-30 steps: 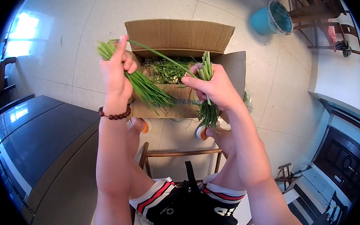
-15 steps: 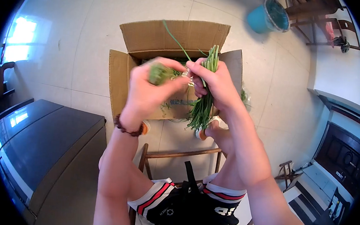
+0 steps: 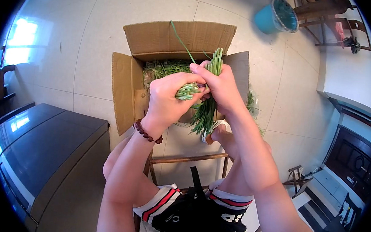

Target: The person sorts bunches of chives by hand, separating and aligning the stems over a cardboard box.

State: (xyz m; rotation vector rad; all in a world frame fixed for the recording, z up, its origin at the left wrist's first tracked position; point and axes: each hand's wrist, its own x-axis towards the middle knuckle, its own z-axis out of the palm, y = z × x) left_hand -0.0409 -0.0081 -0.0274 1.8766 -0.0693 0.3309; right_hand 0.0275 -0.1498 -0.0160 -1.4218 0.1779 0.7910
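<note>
My right hand (image 3: pixel 224 85) is closed around a bunch of garlic chives (image 3: pixel 205 115), its pale cut ends above the fist and its dark leaves hanging below. One long green strand sticks out from that fist toward the upper left. A second bunch of chive stems (image 3: pixel 187 92) lies in my left hand (image 3: pixel 166 93), cut ends facing me. The thumb and fingertips of my left hand meet the fingers of my right hand; what lies between them is hidden. Both hands are above an open cardboard box (image 3: pixel 179 38) with loose greens (image 3: pixel 169 68) inside.
A blue bucket (image 3: pixel 270 19) with a plastic liner stands at the upper right beside wooden furniture (image 3: pixel 327 16). At the left is a dark, glossy-topped cabinet (image 3: pixel 53 129). Some greens in clear plastic (image 3: pixel 252 102) lie right of the box. A wooden bar (image 3: pixel 189 158) crosses before my legs.
My left hand has moved right and slightly down with its stems, and its fingertips now touch my right hand. The right hand has barely moved. More greens in the box show.
</note>
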